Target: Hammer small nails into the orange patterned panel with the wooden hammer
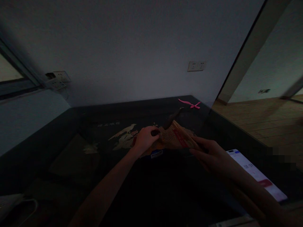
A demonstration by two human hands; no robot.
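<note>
A tan and orange patterned packet with a red band (174, 135) lies across the middle of the dark table. My left hand (146, 137) pinches its left part, thumb and forefinger curled together. At the packet's right end, my right hand (208, 150) grips the edge between thumb and fingers. A dark, slender object (174, 117) sticks up behind the packet; what it is cannot be made out in the dim light. Below the packet, a small blue and white label (156, 154) shows.
A pink ribbon (194, 106) lies at the table's back right corner. A lit phone (257, 176) rests right of my right forearm. A white cable (34, 205) is at the lower left. The wall with sockets (196, 66) stands behind the dark table (94, 110).
</note>
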